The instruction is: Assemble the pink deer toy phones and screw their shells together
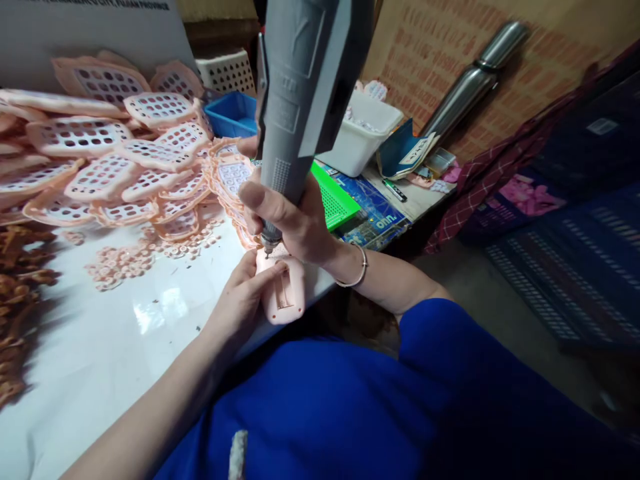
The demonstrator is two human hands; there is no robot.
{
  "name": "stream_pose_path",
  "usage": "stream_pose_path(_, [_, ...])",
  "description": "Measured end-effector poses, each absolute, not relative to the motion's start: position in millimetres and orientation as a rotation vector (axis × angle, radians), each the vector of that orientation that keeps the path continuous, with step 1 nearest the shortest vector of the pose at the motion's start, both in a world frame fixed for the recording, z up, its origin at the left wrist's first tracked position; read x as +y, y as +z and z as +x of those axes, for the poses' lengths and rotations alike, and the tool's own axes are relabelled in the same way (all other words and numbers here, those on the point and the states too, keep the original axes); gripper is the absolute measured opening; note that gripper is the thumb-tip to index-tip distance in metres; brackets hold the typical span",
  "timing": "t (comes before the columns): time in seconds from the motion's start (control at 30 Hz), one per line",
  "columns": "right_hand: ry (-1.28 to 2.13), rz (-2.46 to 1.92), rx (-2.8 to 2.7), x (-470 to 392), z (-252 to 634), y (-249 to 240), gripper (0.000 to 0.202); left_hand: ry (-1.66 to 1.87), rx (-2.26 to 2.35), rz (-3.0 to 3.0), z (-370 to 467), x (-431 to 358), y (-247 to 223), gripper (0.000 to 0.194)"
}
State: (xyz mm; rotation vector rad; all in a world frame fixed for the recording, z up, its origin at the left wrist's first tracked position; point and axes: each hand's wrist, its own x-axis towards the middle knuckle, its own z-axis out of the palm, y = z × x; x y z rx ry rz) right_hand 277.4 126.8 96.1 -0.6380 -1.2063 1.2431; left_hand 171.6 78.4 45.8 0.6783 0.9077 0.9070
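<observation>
My right hand (295,217) is wrapped round the lower part of a grey electric screwdriver (287,127), which stands nearly upright. Its tip meets the upper end of a pale pink plastic housing (287,293), a rounded piece with a long recess in its face and small holes near its lower edge. With the fingers of my left hand (247,283) I grip that housing from the left, my thumb lying across its face. Whether a screw sits under the tip is too small to tell.
Pink perforated shells (145,157) are heaped at the left back, with small pink rings (120,267) in front. Brown parts (20,300) lie at the left edge. Behind the tool are a green tray (335,200), a white tub (367,133), a blue bin (233,113) and a steel flask (470,83).
</observation>
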Motion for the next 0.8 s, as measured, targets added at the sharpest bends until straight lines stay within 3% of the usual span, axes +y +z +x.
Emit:
stream_pose_path(0.27, [1.141, -0.746, -1.407, 125, 277, 84, 0.046, 0.901, 0.918, 0.664, 173, 79, 47, 0.037])
stream_pose_path(0.5, [1.324, -0.646, -1.324, 124, 292, 104, 0.044, 0.824, 0.931, 0.713, 170, 76, 49, 0.047])
stream_pose_path(0.63, [0.971, -0.721, -1.288, 140, 324, 112, 0.053, 0.79, 1.04, 0.656, 155, 73, 47, 0.048])
stream_pose_path(0.8, [0.699, -0.918, -1.174, 169, 363, 87, 0.052, 0.858, 1.143, 0.532, 139, 72, 54, 0.045])
